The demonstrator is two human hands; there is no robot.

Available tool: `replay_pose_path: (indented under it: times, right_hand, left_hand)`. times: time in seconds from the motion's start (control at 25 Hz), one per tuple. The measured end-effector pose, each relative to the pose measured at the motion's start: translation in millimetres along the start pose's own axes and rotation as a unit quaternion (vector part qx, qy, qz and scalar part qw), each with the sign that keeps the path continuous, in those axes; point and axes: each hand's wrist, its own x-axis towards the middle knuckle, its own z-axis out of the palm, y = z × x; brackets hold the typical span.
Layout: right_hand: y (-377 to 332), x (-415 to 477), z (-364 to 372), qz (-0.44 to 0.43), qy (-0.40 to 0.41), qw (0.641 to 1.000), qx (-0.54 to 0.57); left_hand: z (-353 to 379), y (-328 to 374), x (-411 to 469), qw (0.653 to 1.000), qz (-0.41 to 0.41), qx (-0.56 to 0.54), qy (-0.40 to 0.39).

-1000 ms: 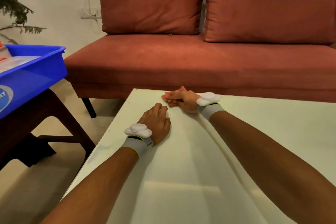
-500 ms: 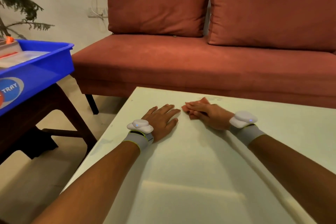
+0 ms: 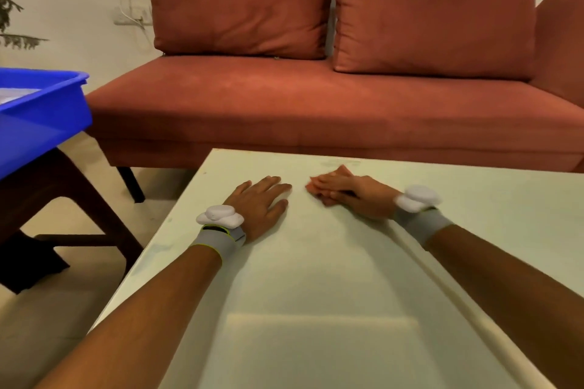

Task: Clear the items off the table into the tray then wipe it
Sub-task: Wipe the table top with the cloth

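The pale green table (image 3: 316,309) fills the lower middle of the view. My right hand (image 3: 360,196) presses a small pink cloth (image 3: 319,188) flat against the tabletop near its far edge, with the fingers pointing left. My left hand (image 3: 259,202) lies palm down on the table just left of the cloth, fingers spread, holding nothing. A small gap separates the two hands. The blue tray (image 3: 47,110) sits on a dark wooden stand at the far left, with something pale inside that I cannot make out.
A rust-red sofa (image 3: 316,104) with two back cushions runs along the table's far side. The dark wooden stand (image 3: 69,199) under the tray stands close to the table's left edge, with bare floor between them. A wall socket with a cable is behind the sofa.
My right hand has slid the pink cloth to the right along the table's far edge. My left hand has opened out flat, fingers spread.
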Motion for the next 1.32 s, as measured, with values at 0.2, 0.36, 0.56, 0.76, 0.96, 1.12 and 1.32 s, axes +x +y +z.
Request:
replay_pose_path:
  times: [0.2,0.36,0.56,0.76,0.96,1.12,1.32]
  right_hand:
    - [32.6,-0.3,-17.5,0.213,0.078,0.974,-0.001]
    - [-43.3,26.7,18.3,0.155,0.045,0.984,0.082]
    - [-18.1,-39.6,1.8,0.056,0.026,0.998,-0.015]
    - [-23.7,15.8,0.2,0.190,0.069,0.979,-0.029]
    - [-62.7,-54.7,11.2,-0.015,0.020,1.000,0.009]
    - [-9.0,-49.9,-2.6,0.222,0.045,0.973,-0.048]
    - [-106.8,-9.3,38.4,0.098,0.065,0.993,0.006]
  left_hand:
    - [0.9,-0.8,-1.8,1.000,0.001,0.007,0.011]
    - [0.1,-0.1,0.1,1.000,0.000,0.000,0.007]
    - [3.9,-3.6,1.9,1.000,0.004,-0.006,0.006]
    - [-0.3,-4.6,3.3,1.000,0.000,-0.013,0.008]
    - [-2.4,-2.7,-1.6,1.000,0.007,-0.016,-0.001]
    - [-0.3,2.3,-1.1,1.000,0.002,0.001,0.006]
    - [-10.8,8.6,-7.6,1.000,-0.012,-0.022,0.001]
